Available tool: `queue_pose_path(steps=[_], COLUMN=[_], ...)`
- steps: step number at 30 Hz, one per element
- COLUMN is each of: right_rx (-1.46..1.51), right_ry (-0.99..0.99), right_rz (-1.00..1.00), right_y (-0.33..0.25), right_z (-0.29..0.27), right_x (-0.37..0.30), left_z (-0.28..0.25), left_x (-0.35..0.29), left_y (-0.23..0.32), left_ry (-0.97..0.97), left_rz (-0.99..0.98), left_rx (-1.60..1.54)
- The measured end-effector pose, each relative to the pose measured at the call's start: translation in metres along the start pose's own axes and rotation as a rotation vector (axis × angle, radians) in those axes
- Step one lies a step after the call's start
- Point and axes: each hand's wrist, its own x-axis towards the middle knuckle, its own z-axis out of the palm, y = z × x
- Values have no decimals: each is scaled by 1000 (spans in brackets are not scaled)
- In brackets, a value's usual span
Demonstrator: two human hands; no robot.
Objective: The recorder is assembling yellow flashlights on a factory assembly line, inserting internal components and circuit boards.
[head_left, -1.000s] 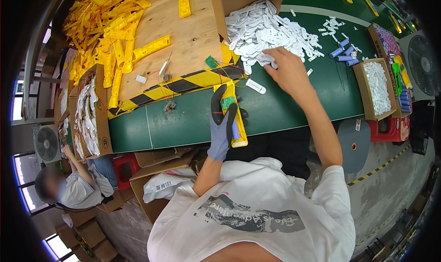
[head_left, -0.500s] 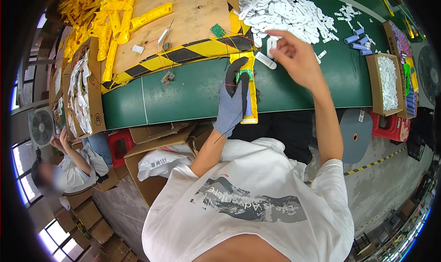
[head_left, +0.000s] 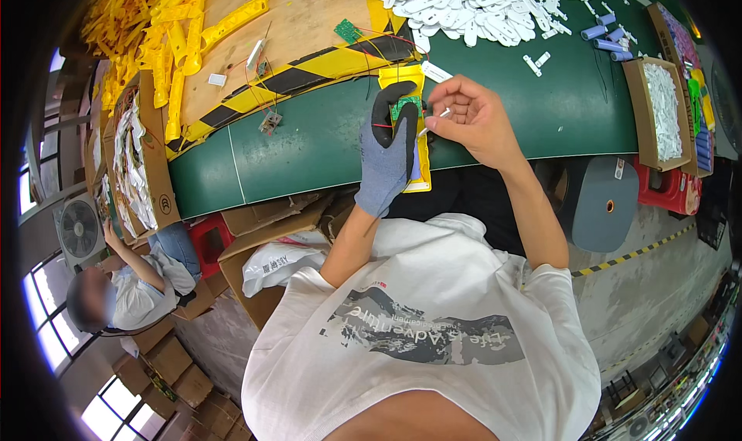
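My left hand (head_left: 390, 151), in a blue-grey glove with black fingertips, is closed round a long yellow plastic housing (head_left: 418, 184) at the table's front edge. A green circuit board (head_left: 403, 110) lies in the housing between my thumb and fingers. Thin red and black wires run from its upper end. My bare right hand (head_left: 478, 124) pinches a small white plastic piece (head_left: 444, 113) close to the housing's right side; the fingers hide part of it. Just beyond the hands, a white elongated plastic piece (head_left: 435, 71) lies beside the housing's top end.
Yellow housings (head_left: 158, 35) are heaped on the wooden board at left. White plastic pieces (head_left: 471, 8) form a pile behind my right hand. Another green board (head_left: 348, 30) with wires lies on the striped edge. Purple cylindrical cells (head_left: 610, 35) and cartons flank the right. A person (head_left: 143, 286) sits at left.
My right hand has come down and left from the white pile to the housing, bringing the white piece with it. The left hand still grips the housing.
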Motion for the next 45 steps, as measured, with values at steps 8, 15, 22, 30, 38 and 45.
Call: queue_pose_path(steps=[8,15,22,30,38,45], right_rx=[-1,-4,-25,-532,-260,-111], right_ry=[47,137,149,186,269,254], right_rz=[8,92,75,-109,-75,-32], right_y=[-2,-2,-3,-15,3,9], right_z=[6,10,11,25,30,29], right_x=[3,-4,-9,-22,-27,-25], left_z=[2,3,7,12,5,6], left_x=[-2,-1,-2,-4,-6,-4], left_y=[2,-5,-8,5,1,1], left_ry=[1,68,56,38,-41,-26], left_rz=[53,144,288,263,190,237], left_rx=[80,160,323,422,461,351])
